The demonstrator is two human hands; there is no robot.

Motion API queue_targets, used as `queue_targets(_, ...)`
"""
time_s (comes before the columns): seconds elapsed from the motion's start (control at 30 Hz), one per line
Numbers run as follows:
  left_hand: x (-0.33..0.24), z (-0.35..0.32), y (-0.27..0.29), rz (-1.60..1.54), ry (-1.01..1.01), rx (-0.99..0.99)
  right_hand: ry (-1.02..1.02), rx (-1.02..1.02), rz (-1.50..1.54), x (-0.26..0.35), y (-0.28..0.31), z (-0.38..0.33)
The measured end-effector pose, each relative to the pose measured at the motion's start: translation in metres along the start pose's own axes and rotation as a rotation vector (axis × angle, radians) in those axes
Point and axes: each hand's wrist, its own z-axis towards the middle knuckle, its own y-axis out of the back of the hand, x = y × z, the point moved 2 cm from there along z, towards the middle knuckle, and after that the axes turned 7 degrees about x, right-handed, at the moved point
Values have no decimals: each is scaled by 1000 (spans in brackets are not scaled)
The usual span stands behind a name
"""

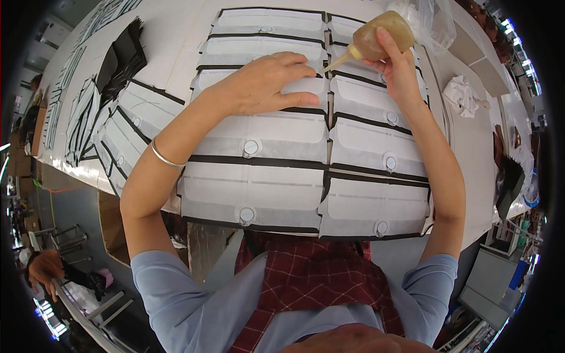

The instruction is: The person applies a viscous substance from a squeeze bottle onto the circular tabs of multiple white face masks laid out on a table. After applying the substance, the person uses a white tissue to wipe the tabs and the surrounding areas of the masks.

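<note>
Left hand point(268, 82) pressed flat, fingers spread a little, on a white panel point(306, 88) in the left column, holding nothing. Right hand point(395, 65) closed around a squeeze bottle point(379, 34) of amber-brown fluid, tipped so the pale nozzle point(340, 59) slants down-left and ends just beside the left fingertips point(309, 70), over the seam between the two columns. Nozzle touching the fabric or not: cannot tell.

Panels point(259, 188) laid in two columns on the table point(471, 147), overlapped like shingles, each white with a black strip along its lower edge and a small round disc point(251, 147) near that edge (discs show on most rows, none hidden by the hands). Nearest row hanging just past the table edge, above a red checked apron point(306, 276).

Silver bangle point(165, 157) on the left wrist; light blue sleeves point(170, 288) on both arms.

To the left, more panels fanned in a loose stack point(118, 141), with a pile of black pieces point(123, 59) behind. To the right, a crumpled white cloth point(464, 94) on the table and a clear plastic bag point(429, 20) behind the bottle. Far lower left, another person's hand point(44, 266), well apart.
</note>
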Motion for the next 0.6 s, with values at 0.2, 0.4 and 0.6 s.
queue_targets(0.2,4,-4,-6,-11,9,-39,-26,121,738,19,17,-9)
queue_targets(0.4,-13,-20,-5,50,-50,-70,15,-14,408,37,8,-30)
queue_targets(0.6,-33,-36,-11,-34,-77,-27,30,-101,-7,18,-11,-37)
